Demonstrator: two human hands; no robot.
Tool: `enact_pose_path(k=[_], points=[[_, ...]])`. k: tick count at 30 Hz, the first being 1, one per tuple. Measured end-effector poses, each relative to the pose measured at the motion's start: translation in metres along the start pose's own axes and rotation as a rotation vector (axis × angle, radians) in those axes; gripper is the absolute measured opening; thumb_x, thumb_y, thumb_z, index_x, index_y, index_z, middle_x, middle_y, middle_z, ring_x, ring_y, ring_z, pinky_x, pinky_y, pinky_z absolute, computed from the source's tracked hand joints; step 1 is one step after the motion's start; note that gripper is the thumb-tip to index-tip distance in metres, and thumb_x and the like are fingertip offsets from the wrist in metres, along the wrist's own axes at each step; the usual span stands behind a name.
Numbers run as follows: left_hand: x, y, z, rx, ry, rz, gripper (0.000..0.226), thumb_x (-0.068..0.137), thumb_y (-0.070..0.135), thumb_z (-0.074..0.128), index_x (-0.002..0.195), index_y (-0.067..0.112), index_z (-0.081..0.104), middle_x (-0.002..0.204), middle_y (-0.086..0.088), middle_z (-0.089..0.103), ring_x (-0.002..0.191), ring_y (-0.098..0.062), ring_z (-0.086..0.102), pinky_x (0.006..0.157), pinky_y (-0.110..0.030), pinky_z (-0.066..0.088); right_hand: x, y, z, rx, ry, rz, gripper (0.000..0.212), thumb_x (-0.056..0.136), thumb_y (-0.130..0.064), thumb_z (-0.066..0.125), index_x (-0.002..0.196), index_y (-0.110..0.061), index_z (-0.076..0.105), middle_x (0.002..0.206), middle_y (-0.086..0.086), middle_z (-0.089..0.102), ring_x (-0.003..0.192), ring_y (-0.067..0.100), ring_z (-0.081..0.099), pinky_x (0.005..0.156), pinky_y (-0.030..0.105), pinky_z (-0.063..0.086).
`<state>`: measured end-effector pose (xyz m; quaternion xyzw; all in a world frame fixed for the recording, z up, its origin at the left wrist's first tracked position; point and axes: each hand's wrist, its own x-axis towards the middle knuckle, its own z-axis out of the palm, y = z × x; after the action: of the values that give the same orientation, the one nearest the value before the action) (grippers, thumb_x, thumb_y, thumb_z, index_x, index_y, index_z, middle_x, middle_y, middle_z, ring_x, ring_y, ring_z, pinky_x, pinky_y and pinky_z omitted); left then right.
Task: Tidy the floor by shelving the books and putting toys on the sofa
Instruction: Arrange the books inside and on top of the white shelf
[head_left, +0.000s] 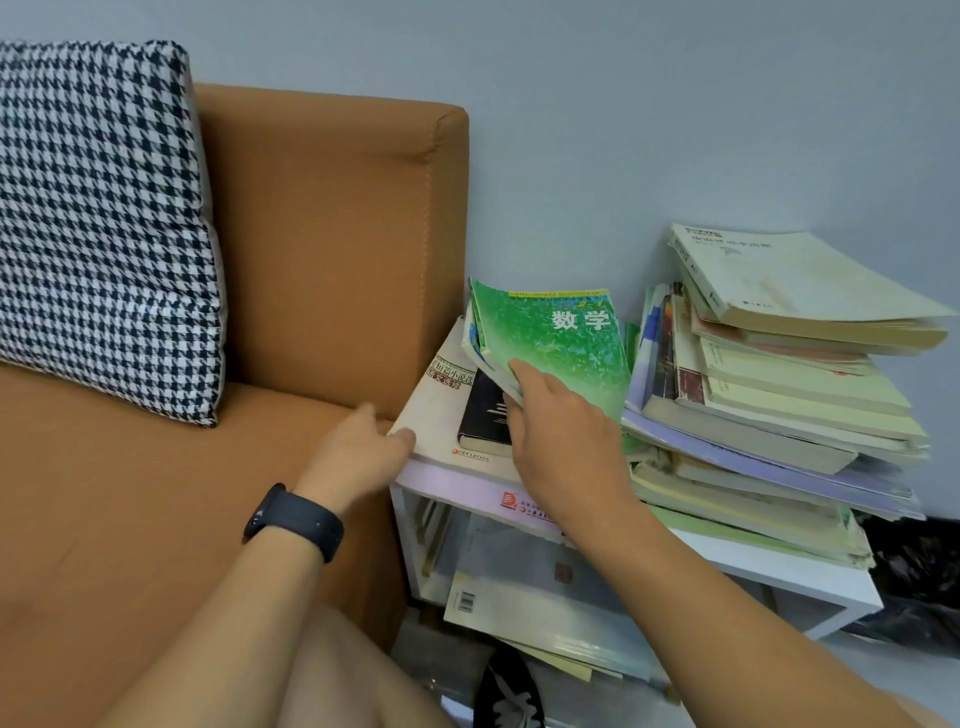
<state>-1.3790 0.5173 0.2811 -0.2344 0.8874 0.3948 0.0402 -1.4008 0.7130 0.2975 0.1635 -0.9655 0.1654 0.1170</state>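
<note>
Right hand: now the right hand (561, 431) has its fingers curled round the near-left edge of a thin green paperback textbook with white characters (550, 338), thumb on the cover, holding it tilted up over the left end of the shelf top.
Left hand: the left hand (358, 447), with a black wristband (293, 522) on the wrist, rests relaxed fingertips against the near-left corner of a flat white paperback with black lettering (441, 410); fingers close together, gripping nothing.
Books under the green one: a small black book (485, 415) lies on the white paperback, which sits on a pale pink book (457, 483).
Shelf: the low white shelf unit (779, 571) stands just right of the sofa, against the grey wall; more books lie flat in its lower compartment.
Big pile: a tall, untidy stack of cream and lilac books (779, 374) fills the right part of the shelf top, touching the green book's right edge.
Sofa: the orange fabric sofa (322, 249) is on the left, with a black-and-white houndstooth cushion (98, 223) leaning on its backrest.
</note>
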Motion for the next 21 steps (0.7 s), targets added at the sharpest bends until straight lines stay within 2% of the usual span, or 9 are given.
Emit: enact_pose_path(k=[1,3,5,8,10,12,14,19,21], points=[[0.002,-0.005,0.003,0.084,-0.082,-0.001,0.03,0.096,0.039,0.052,0.104,0.012,0.064,0.1,-0.006,0.065,0.084,-0.02,0.059,0.068,-0.029,0.044,0.0,0.0,-0.001,0.014,0.011,0.003,0.041,0.106,-0.034,0.04,0.146,-0.026,0.039,0.126,0.0,0.06,0.1,0.032,0.061,0.07,0.04,0.041],[0.0,-0.006,0.007,0.188,-0.047,0.065,0.033,0.098,0.04,0.054,0.084,0.011,0.064,0.077,-0.003,0.062,0.068,-0.018,0.055,0.054,-0.029,0.035,0.001,0.001,-0.002,0.03,0.025,0.004,0.039,0.106,-0.036,0.039,0.144,-0.027,0.041,0.123,-0.001,0.062,0.098,0.032,0.061,0.069,0.039,0.041],[-0.006,-0.002,0.006,0.152,0.059,0.196,0.024,0.098,0.04,0.056,0.092,0.02,0.066,0.08,0.002,0.063,0.074,-0.016,0.059,0.057,-0.03,0.039,0.002,0.002,-0.004,0.034,0.021,0.009,0.037,0.106,-0.037,0.038,0.142,-0.027,0.042,0.122,-0.001,0.062,0.097,0.032,0.061,0.068,0.039,0.04],[-0.018,0.007,0.016,0.076,0.065,0.361,0.013,0.1,0.037,0.053,0.107,0.029,0.061,0.098,0.004,0.059,0.093,-0.02,0.056,0.075,-0.037,0.046,0.002,0.001,-0.004,0.049,0.03,0.022,0.037,0.106,-0.037,0.037,0.141,-0.027,0.043,0.121,0.0,0.062,0.098,0.033,0.062,0.071,0.041,0.045],[-0.028,0.012,0.025,0.107,0.084,0.406,0.009,0.1,0.033,0.049,0.098,0.027,0.054,0.092,0.004,0.054,0.09,-0.022,0.053,0.077,-0.041,0.047,0.002,0.001,-0.004,0.06,0.047,0.037,0.038,0.106,-0.038,0.037,0.142,-0.028,0.043,0.122,0.0,0.063,0.099,0.034,0.063,0.073,0.041,0.046],[-0.033,0.019,0.03,0.038,0.101,0.397,0.015,0.097,0.026,0.049,0.084,0.021,0.044,0.076,0.003,0.051,0.072,-0.021,0.048,0.065,-0.039,0.042,0.002,0.002,-0.003,0.068,0.061,0.046,0.038,0.106,-0.038,0.038,0.142,-0.028,0.044,0.122,0.0,0.065,0.099,0.034,0.063,0.073,0.041,0.046],[-0.034,0.024,0.03,0.03,0.088,0.365,0.018,0.095,0.022,0.05,0.082,0.017,0.038,0.069,0.001,0.05,0.064,-0.019,0.045,0.064,-0.037,0.035,0.001,0.001,-0.004,0.084,0.083,0.042,0.037,0.106,-0.039,0.038,0.141,-0.028,0.045,0.119,0.0,0.067,0.098,0.034,0.064,0.072,0.041,0.046],[-0.026,0.02,0.023,-0.088,-0.109,0.314,0.011,0.09,0.03,0.055,0.091,0.021,0.05,0.072,0.006,0.054,0.07,-0.021,0.049,0.073,-0.045,0.046,0.003,-0.004,-0.009,0.089,0.192,0.023,0.035,0.106,-0.039,0.04,0.138,-0.028,0.048,0.108,0.001,0.072,0.09,0.037,0.066,0.063,0.039,0.041],[-0.026,0.02,0.024,-0.078,-0.153,0.312,0.012,0.093,0.031,0.053,0.087,0.027,0.044,0.073,0.007,0.05,0.074,-0.022,0.047,0.071,-0.042,0.04,0.003,-0.009,-0.01,0.064,0.199,0.003,0.035,0.106,-0.039,0.04,0.138,-0.028,0.049,0.106,0.001,0.072,0.087,0.037,0.066,0.062,0.039,0.042]])
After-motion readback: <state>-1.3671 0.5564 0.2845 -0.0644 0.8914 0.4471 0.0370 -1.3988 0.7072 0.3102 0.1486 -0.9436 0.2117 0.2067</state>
